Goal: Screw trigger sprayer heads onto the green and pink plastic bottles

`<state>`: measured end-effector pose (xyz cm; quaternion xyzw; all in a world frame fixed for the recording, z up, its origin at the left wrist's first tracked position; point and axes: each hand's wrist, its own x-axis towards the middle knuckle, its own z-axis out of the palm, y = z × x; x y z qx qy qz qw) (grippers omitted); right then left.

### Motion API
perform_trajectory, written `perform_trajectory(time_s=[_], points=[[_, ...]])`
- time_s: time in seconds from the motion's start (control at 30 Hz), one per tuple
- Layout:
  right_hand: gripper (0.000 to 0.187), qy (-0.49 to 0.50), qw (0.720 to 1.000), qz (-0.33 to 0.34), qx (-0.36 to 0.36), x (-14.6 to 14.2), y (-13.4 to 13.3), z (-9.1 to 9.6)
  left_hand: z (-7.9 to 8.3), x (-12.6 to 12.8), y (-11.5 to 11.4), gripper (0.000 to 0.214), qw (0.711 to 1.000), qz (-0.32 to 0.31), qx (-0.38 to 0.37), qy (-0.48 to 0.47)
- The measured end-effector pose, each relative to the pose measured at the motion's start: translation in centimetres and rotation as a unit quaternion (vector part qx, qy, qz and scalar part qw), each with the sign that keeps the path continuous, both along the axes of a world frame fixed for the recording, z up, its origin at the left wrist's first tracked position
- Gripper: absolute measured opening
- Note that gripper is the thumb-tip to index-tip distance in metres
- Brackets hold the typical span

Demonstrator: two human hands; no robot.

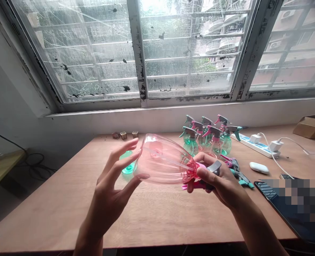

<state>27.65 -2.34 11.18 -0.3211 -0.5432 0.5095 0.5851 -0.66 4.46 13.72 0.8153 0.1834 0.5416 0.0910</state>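
Pink bottle held | green bottle behind (part-hidden) | spray bottles beyond

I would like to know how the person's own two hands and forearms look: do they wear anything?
The left hand and right hand are both bare, without gloves. No ring, watch or bracelet can be seen on either one. The left forearm and right forearm show no sleeve within the picture.
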Motion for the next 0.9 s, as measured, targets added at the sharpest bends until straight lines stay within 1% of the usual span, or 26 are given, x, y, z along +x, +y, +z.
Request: perform_trajectory(time_s=[0.07, 0.1, 0.17, 0.27, 0.33, 0.4, 0.43, 0.53, 0.6, 0.67, 0.73, 0.77, 0.83, 0.87, 0.9], points=[[0.034, 0.001, 1.000, 0.012, -0.012, 0.0, 0.0, 0.1, 0.1, 0.0, 0.0, 0.061, 1.000, 0.014, 0.024, 0.005], [0.033, -0.004, 1.000, 0.003, -0.004, -0.1, 0.0, 0.1, 0.2, 0.0, 0.1, 0.064, 0.999, 0.019, 0.035, 0.014], [0.029, -0.028, 0.998, -0.044, 0.031, -0.3, -0.1, 0.0, 0.2, -0.2, 0.1, 0.066, 0.998, 0.023, 0.043, 0.039], [0.029, -0.083, 0.987, -0.113, 0.072, -0.7, -0.4, -0.1, -0.1, -0.4, 0.2, 0.053, 0.999, 0.023, 0.012, 0.035], [0.030, -0.095, 0.985, -0.123, 0.075, -0.7, -0.4, -0.1, -0.4, -0.3, 0.2, 0.043, 1.000, 0.017, -0.021, 0.010], [0.030, -0.074, 0.990, -0.100, 0.062, -0.4, -0.3, -0.1, -0.5, -0.1, 0.3, 0.043, 0.999, -0.008, -0.040, -0.004], [0.031, -0.056, 0.994, -0.077, 0.047, -0.2, -0.2, -0.1, -0.5, -0.1, 0.3, 0.046, 0.999, -0.020, -0.038, -0.005], [0.037, -0.014, 1.000, -0.011, -0.006, 0.4, 0.1, -0.1, -0.2, 0.0, 0.2, 0.056, 1.000, -0.021, 0.003, -0.002], [0.037, -0.007, 1.000, -0.003, -0.014, 0.5, 0.1, -0.1, -0.2, 0.0, 0.3, 0.062, 1.000, -0.016, 0.024, 0.001], [0.034, -0.014, 0.999, -0.031, 0.016, 0.2, 0.0, -0.2, -0.3, 0.0, 0.3, 0.065, 0.999, -0.025, 0.024, 0.005], [0.030, -0.048, 0.992, -0.097, 0.072, -0.2, -0.3, -0.3, -0.5, 0.0, 0.4, 0.068, 0.999, -0.039, 0.009, 0.002], [0.030, -0.074, 0.982, -0.138, 0.103, -0.4, -0.4, -0.3, -0.6, 0.0, 0.4, 0.068, 0.999, -0.046, -0.001, -0.004], [0.031, -0.124, 0.960, -0.202, 0.149, -0.7, -0.6, -0.4, -0.8, 0.1, 0.4, 0.060, 0.998, -0.048, -0.023, -0.025], [0.031, -0.135, 0.954, -0.216, 0.157, -0.7, -0.6, -0.4, -0.9, 0.2, 0.4, 0.053, 0.998, -0.044, -0.031, -0.034], [0.031, -0.136, 0.956, -0.211, 0.154, -0.8, -0.6, -0.3, -0.9, 0.3, 0.4, 0.047, 0.998, -0.041, -0.034, -0.040]])
